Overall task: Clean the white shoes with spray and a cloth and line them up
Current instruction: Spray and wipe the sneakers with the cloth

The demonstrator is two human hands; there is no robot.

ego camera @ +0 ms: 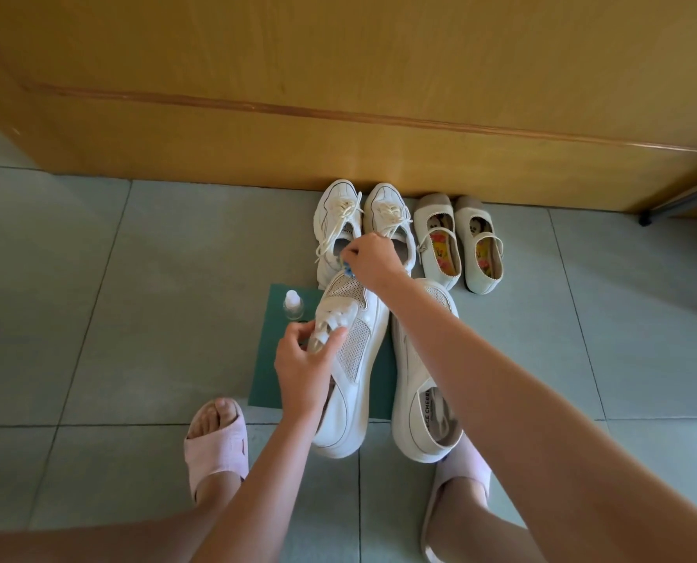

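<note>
Standing just left of the left hand, the capped spray bottle [294, 304] rests on the green mat [381, 396]; its fill level cannot be read. The left hand [306, 367] grips the white shoe [355, 351] at the laces, likely to steady it. The right hand [373, 258] pinches a small blue item [346, 271], probably the cloth, at the toe. Below the right forearm lies the second shoe [409, 400], holding only its insole.

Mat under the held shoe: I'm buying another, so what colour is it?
The mat is dark green; head view shows it.
</note>
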